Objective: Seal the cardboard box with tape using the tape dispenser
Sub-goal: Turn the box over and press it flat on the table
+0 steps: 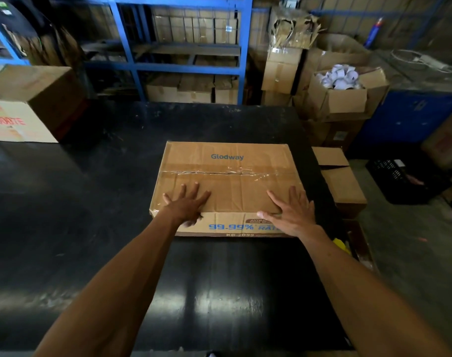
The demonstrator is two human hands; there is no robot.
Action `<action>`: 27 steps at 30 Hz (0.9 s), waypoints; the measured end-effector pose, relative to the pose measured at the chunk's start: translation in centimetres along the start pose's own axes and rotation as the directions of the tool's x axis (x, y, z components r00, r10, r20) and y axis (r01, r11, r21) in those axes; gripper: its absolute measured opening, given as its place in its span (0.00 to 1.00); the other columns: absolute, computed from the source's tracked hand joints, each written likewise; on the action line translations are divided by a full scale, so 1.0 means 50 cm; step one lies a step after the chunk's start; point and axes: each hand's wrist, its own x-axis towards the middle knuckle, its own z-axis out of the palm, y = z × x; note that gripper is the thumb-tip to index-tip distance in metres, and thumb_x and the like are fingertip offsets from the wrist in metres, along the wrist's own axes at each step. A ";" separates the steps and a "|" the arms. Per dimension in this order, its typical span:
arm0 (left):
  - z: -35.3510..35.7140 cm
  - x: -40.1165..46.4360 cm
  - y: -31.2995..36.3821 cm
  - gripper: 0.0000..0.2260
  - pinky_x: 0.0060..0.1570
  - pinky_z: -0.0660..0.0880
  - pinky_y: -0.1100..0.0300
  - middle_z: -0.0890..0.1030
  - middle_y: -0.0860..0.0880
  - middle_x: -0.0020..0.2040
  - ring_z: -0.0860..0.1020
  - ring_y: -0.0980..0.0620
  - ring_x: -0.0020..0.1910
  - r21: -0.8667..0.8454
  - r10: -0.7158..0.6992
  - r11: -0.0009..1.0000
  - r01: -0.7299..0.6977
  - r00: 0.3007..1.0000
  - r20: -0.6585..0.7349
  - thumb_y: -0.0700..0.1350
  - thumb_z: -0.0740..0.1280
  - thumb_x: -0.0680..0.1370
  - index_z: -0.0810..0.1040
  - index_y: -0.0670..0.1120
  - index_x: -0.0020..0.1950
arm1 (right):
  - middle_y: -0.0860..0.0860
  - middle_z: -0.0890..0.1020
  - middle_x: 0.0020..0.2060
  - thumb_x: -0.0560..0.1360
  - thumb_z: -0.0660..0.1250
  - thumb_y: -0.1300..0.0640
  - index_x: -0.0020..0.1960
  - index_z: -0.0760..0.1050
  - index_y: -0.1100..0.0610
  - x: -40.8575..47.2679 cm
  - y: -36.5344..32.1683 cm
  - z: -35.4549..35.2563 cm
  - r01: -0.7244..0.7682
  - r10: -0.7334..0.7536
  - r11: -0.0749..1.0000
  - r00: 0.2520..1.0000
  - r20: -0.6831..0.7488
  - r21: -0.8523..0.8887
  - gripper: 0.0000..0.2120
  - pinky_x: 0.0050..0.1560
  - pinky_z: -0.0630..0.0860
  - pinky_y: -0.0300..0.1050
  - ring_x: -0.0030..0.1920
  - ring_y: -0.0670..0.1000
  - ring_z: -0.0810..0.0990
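The box (pixel 227 186) lies flat on the black surface (pixel 91 202), tape (pixel 227 171) already over its centre seam. Left hand (pixel 187 202) and right hand (pixel 292 210) press open-palmed on its near flap, gripping nothing. It looks light, stiff, slightly creased; best held by the side edges.

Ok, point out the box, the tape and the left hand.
box (pixel 227 153): head view, far top flap.
tape (pixel 227 170): head view, strip over the centre seam.
left hand (pixel 187 202): head view, back of hand.
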 end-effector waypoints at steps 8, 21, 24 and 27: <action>-0.014 0.016 -0.004 0.41 0.65 0.49 0.20 0.30 0.50 0.79 0.33 0.38 0.78 0.017 0.008 1.000 -0.008 1.000 -0.002 0.47 0.65 0.81 0.34 0.61 0.79 | 0.54 0.34 0.78 0.61 0.43 0.15 0.73 0.35 0.28 0.019 -0.002 0.004 -0.029 0.030 0.999 0.999 -0.021 0.034 0.45 0.73 0.40 0.67 0.76 0.63 0.34; -0.006 0.041 -0.014 0.41 0.64 0.49 0.19 0.30 0.51 0.79 0.33 0.38 0.77 0.000 0.011 1.000 -0.011 1.000 0.000 0.51 0.64 0.82 0.33 0.62 0.77 | 0.54 0.31 0.77 0.58 0.40 0.13 0.72 0.31 0.28 0.018 0.006 0.017 -0.014 0.017 0.995 0.999 -0.034 0.096 0.47 0.73 0.36 0.67 0.75 0.61 0.30; -0.006 0.037 -0.010 0.42 0.65 0.49 0.19 0.30 0.51 0.79 0.33 0.38 0.77 -0.008 0.012 1.000 -0.012 1.000 0.002 0.48 0.65 0.81 0.33 0.61 0.78 | 0.54 0.31 0.77 0.57 0.39 0.13 0.71 0.29 0.27 0.021 0.004 0.018 -0.014 0.017 0.995 0.999 -0.031 0.098 0.46 0.72 0.35 0.67 0.75 0.61 0.29; -0.007 0.023 -0.004 0.43 0.66 0.48 0.21 0.30 0.50 0.79 0.33 0.38 0.77 0.004 0.016 1.000 -0.016 1.000 -0.025 0.46 0.66 0.81 0.33 0.60 0.79 | 0.55 0.30 0.77 0.59 0.41 0.14 0.71 0.29 0.28 0.021 0.002 0.009 -0.027 0.027 0.996 1.000 -0.001 0.090 0.46 0.72 0.33 0.67 0.75 0.62 0.29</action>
